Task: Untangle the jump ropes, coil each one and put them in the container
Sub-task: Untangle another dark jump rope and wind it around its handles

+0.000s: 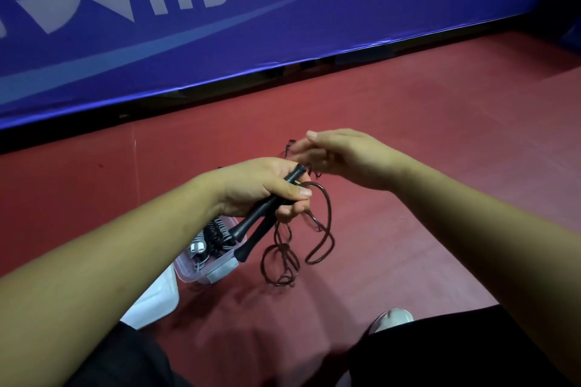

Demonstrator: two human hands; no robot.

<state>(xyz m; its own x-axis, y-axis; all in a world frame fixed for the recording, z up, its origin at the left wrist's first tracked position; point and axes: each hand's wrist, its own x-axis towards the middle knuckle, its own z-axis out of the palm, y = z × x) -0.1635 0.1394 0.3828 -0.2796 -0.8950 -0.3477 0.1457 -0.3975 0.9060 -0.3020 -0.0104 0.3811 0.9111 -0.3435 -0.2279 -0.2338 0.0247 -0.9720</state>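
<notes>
My left hand (262, 187) grips two black jump-rope handles (251, 226) side by side, their flared ends pointing down. A thin dark rope (327, 223) hangs from that hand in several loose loops above the red floor. My right hand (341, 157) hovers just beyond the left, fingers straight and blurred, with a bit of rope (289, 146) near its fingertips; whether it touches the rope I cannot tell. A clear plastic container (217, 270) stands on the floor under my left wrist, holding a coiled black rope (217, 236) and white handles (198, 248).
A white lid (154, 302) lies beside the container at the lower left. A blue banner with white lettering (220, 25) runs along the far side of the red floor. My shoe (393, 319) and dark trousers (440, 355) fill the bottom of the view.
</notes>
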